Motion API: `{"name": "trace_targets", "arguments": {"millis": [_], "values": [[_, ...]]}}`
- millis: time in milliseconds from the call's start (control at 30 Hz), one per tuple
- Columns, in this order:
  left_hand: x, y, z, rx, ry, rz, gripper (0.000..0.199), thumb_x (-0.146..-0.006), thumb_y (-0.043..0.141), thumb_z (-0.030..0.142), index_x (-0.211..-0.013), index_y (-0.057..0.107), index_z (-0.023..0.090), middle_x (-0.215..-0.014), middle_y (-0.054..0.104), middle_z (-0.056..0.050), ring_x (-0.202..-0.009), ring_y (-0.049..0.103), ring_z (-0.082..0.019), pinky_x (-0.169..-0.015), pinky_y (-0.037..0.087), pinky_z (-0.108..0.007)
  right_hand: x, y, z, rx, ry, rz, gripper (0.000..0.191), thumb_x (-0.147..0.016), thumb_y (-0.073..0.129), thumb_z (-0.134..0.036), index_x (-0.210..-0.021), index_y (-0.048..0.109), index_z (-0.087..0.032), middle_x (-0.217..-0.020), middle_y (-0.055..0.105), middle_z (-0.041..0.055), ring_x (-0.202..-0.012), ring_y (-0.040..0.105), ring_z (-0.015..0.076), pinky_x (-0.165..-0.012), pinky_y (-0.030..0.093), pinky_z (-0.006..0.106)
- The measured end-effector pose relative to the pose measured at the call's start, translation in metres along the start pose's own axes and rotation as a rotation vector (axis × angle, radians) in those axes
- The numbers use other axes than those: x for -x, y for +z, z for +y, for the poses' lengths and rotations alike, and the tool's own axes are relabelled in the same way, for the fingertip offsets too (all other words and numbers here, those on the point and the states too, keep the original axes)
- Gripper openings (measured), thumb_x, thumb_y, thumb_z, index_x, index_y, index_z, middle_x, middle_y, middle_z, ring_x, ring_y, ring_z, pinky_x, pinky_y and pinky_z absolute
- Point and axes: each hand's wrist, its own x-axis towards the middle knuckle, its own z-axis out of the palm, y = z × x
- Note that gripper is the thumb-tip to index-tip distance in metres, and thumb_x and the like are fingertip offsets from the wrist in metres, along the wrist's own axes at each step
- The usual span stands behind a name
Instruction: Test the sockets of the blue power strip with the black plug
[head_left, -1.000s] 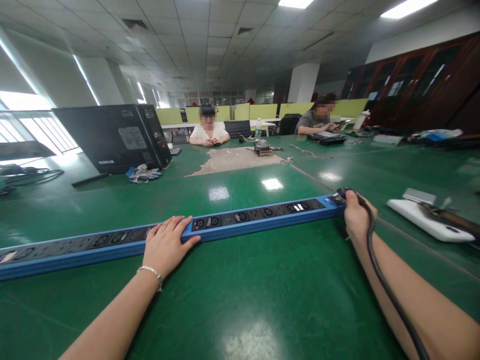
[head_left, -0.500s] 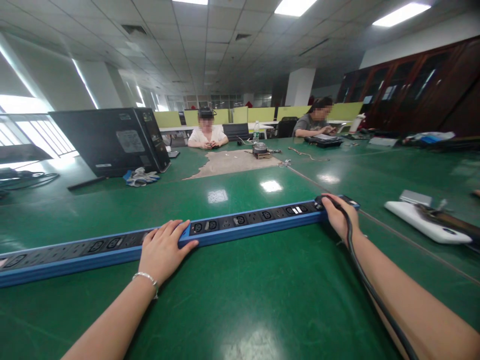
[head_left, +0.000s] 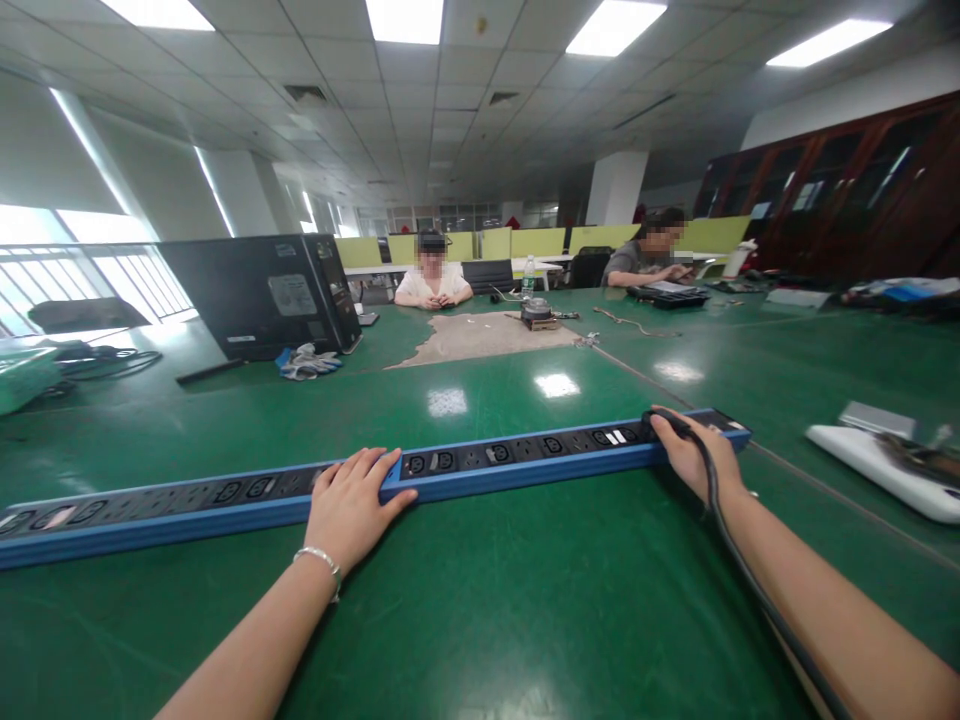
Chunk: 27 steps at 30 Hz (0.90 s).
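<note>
A long blue power strip [head_left: 525,468] with a black face of several sockets lies across the green table. My left hand [head_left: 354,503] wraps over its middle, thumb along the near side and fingers across the top. Toward the strip's right end, my right hand [head_left: 697,455] grips the black plug [head_left: 658,420] of a power cord, pressed against the socket face. How deep the plug sits is hidden by my fingers. From it the black cord [head_left: 731,550] runs back over my right wrist and along the forearm.
A black computer tower [head_left: 262,300] stands at the left, with gloves [head_left: 307,362] beside it. A white device [head_left: 885,472] lies to the right. Two people sit across the table, near a water bottle [head_left: 529,276] and a round metal part [head_left: 536,312].
The camera view has shifted, so the scene sits further right and slightly lower. Both hands keep the same places on the power strip and plug.
</note>
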Motion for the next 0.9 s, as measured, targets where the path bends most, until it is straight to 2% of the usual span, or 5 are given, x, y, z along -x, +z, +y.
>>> {"name": "trace_targets", "arguments": {"millis": [233, 433, 667, 833, 900], "values": [[0.0, 0.001, 0.0, 0.034, 0.001, 0.0, 0.051, -0.082, 0.049, 0.055, -0.126, 0.052, 0.029, -0.13, 0.056, -0.005, -0.122, 0.047, -0.025, -0.102, 0.029, -0.044, 0.003, 0.011, 0.013, 0.048, -0.028, 0.04, 0.044, -0.077, 0.043, -0.052, -0.101, 0.069, -0.026, -0.106, 0.068, 0.0069, -0.106, 0.058, 0.0302, -0.098, 0.038, 0.049], [0.001, 0.0, 0.0, 0.042, 0.005, 0.008, 0.051, -0.082, 0.049, 0.054, -0.126, 0.051, 0.029, -0.131, 0.056, -0.004, -0.122, 0.046, -0.024, -0.103, 0.029, -0.044, 0.008, 0.012, 0.015, 0.115, -0.1, 0.029, 0.042, -0.081, 0.041, -0.048, -0.105, 0.067, -0.025, -0.111, 0.067, 0.0096, -0.118, 0.051, 0.027, -0.104, 0.032, 0.046], [0.001, 0.003, 0.0, 0.058, -0.004, 0.017, 0.051, -0.081, 0.049, 0.055, -0.126, 0.051, 0.03, -0.132, 0.055, -0.004, -0.124, 0.045, -0.024, -0.103, 0.029, -0.043, 0.007, 0.012, 0.014, 0.105, -0.106, 0.042, 0.042, -0.08, 0.04, -0.049, -0.101, 0.066, -0.024, -0.111, 0.067, 0.0093, -0.114, 0.055, 0.0273, -0.101, 0.035, 0.047], [0.001, 0.004, -0.001, 0.063, 0.002, 0.024, 0.052, -0.081, 0.049, 0.056, -0.126, 0.051, 0.031, -0.132, 0.055, -0.004, -0.124, 0.044, -0.024, -0.103, 0.028, -0.044, 0.006, 0.009, 0.01, 0.013, -0.113, 0.071, 0.049, -0.076, 0.045, -0.053, -0.116, 0.059, -0.028, -0.107, 0.069, 0.0075, -0.103, 0.061, 0.0282, -0.093, 0.043, 0.039], [0.001, 0.004, -0.001, 0.068, 0.008, 0.025, 0.052, -0.081, 0.049, 0.056, -0.126, 0.051, 0.031, -0.131, 0.055, -0.004, -0.124, 0.044, -0.024, -0.103, 0.028, -0.044, 0.005, 0.008, 0.009, -0.004, -0.117, 0.055, 0.047, -0.075, 0.044, -0.052, -0.112, 0.061, -0.029, -0.105, 0.069, 0.0066, -0.102, 0.062, 0.0285, -0.091, 0.044, 0.039]]}}
